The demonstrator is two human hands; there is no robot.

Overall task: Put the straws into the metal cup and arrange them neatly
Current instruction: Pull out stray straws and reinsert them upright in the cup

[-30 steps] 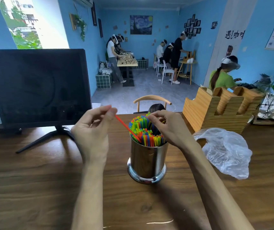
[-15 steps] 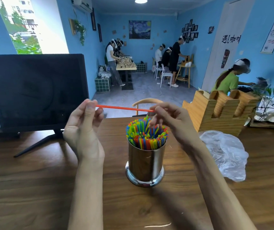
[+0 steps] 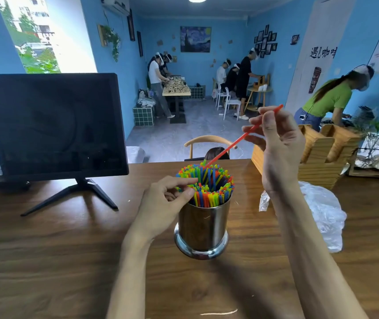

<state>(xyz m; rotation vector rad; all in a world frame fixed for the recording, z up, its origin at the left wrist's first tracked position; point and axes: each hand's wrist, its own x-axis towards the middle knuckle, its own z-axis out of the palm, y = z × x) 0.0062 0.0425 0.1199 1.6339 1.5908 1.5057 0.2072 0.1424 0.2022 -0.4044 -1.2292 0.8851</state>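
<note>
A shiny metal cup (image 3: 203, 229) stands on the wooden table (image 3: 46, 249), packed with upright coloured straws (image 3: 211, 184) in red, blue, green and yellow. My right hand (image 3: 278, 143) is raised above and to the right of the cup and pinches a single red straw (image 3: 232, 145), which slants down with its lower end among the straw tops. My left hand (image 3: 165, 203) is at the cup's left rim, fingers curled, with thumb and fingertip touching the straws there.
A dark monitor (image 3: 48, 127) on a stand is at the back left. A wooden holder (image 3: 315, 155) and a crumpled clear plastic bag (image 3: 321, 217) lie right of the cup. Beyond the table are a chair back (image 3: 209, 141) and several people at other tables.
The left hand let go of the red straw and dropped to the cup's left rim. The right hand lifted the straw up and right, tilting its lower end into the cup.
</note>
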